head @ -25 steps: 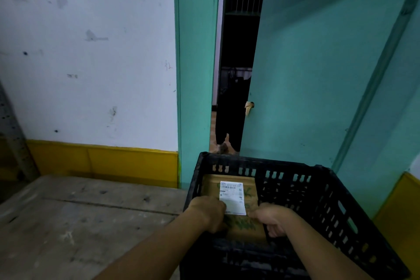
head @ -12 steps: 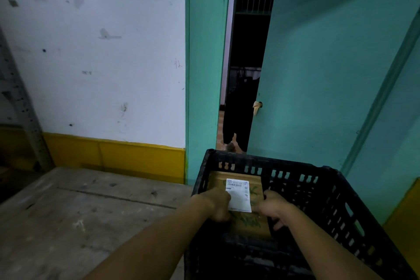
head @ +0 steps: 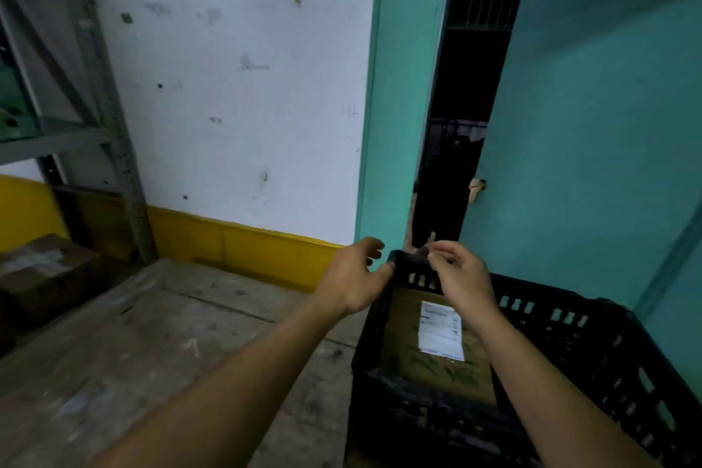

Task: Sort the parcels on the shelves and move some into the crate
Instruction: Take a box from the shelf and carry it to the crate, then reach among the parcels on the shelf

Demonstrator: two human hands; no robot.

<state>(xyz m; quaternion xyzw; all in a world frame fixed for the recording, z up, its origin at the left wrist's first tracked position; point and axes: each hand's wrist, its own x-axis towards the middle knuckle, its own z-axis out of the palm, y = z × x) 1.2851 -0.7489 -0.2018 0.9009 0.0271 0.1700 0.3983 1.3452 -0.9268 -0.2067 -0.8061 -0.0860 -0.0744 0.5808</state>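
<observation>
One parcel [head: 402, 334] lies flat in crate [head: 569, 312]; left hand [head: 353, 277] and right hand [head: 461, 275] hover loose-fingered, empty; set the next at its right.

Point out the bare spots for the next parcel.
Inside the crate, the dark room right of the labelled parcel looks free. Outside, the wooden platform between crate and yellow skirting. Crowded: far left, by the cardboard box.

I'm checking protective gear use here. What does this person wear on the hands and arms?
Nothing that shows. The left hand and right hand are bare, without gloves, and both forearms are uncovered to the picture's lower edge: no sleeve in view. No watch or band shows at either wrist. Rings are too blurred to tell.
</observation>
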